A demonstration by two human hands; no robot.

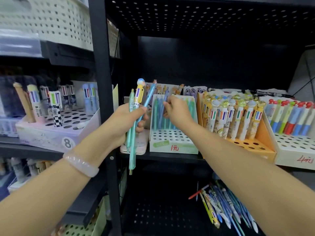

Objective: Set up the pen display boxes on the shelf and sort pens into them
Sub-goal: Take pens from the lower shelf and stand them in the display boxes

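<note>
Mid-sort, I judge: my left hand [127, 120] grips a pen bunch [134, 116], my right hand [177, 109] pinches a blue pen [164, 101] into the green 1-yuan box [173, 145]. Boxes already stand on the shelf [170, 158]; loose pens [225, 206] below await sorting.

Stationery shop, black shelving [102, 68], price-marked pen display boxes [173, 147]
</note>
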